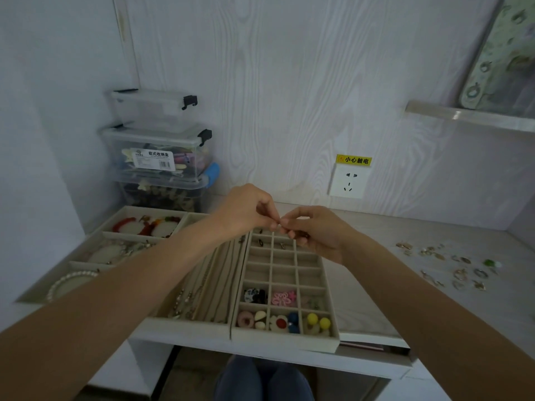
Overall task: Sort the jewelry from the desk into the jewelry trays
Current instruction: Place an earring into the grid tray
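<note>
Now, hands: left hand [246, 209] and right hand [315, 230] meet fingertip to fingertip, pinching something too small to identify.
Below: grid tray [328, 287], counter's front edge.

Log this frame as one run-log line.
left hand: pinching tiny item | right hand: pinching same item | position: above grid tray far end | loose jewelry: on desk, right

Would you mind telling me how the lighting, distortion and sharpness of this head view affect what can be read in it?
Head view: dim, bluish, even light with no glare; wide-angle bending curves the shelf and stretches the forearms; the left hand and right hand meet at the fingertips, the pinched item too small to identify; loose jewelry at right is soft and indistinct.
</note>
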Motion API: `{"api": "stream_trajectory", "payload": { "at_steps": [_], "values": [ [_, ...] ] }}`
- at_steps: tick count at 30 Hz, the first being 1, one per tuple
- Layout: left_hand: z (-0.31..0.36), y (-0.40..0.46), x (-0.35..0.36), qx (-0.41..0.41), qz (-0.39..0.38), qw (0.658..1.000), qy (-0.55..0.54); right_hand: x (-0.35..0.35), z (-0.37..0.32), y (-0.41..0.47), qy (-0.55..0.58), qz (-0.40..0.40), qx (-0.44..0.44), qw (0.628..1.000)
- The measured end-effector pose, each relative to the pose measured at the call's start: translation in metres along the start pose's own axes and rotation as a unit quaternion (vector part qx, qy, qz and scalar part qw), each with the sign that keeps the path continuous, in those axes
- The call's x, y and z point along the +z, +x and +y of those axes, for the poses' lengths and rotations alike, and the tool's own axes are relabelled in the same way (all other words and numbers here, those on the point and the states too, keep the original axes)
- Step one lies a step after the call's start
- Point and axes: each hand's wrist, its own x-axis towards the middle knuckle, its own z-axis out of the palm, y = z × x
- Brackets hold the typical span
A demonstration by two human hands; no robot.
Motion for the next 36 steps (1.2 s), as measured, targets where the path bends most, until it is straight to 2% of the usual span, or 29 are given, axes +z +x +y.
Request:
{"api": "stream_trajectory", "payload": {
  "at_steps": [2, 9, 13, 18, 27, 30, 33, 36],
  "values": [
    [0.0, -0.002, -0.001, -0.004, 0.006, 1.0, 0.007, 0.002, 0.0, -0.001, -0.044, 0.002, -0.006, 0.999],
    [-0.007, -0.009, -0.001, 0.003, 0.022, 1.0, -0.014, 0.01, -0.001, 0.001, -0.06, -0.007, -0.009, 0.998],
    [-0.012, -0.013, -0.003, -0.005, 0.014, 0.998, -0.06, 0.009, 0.0, 0.005, -0.096, -0.001, -0.004, 0.995],
    [-0.011, -0.01, -0.004, -0.021, 0.004, 0.998, -0.067, 0.005, -0.002, 0.008, -0.104, -0.019, 0.002, 0.994],
    [-0.013, 0.014, 0.002, -0.154, 0.047, 0.977, -0.139, 0.0, -0.009, 0.026, -0.053, 0.039, -0.019, 0.998],
    [-0.019, 0.02, 0.007, -0.152, 0.053, 0.977, -0.136, -0.002, -0.004, 0.038, -0.008, 0.044, -0.001, 0.999],
    [-0.022, 0.025, 0.01, -0.125, 0.069, 0.987, -0.08, -0.003, -0.001, 0.048, 0.04, 0.058, 0.022, 0.997],
    [-0.023, 0.029, 0.013, -0.106, 0.072, 0.99, -0.061, -0.005, 0.001, 0.054, 0.05, 0.062, 0.034, 0.996]
  ]
}}
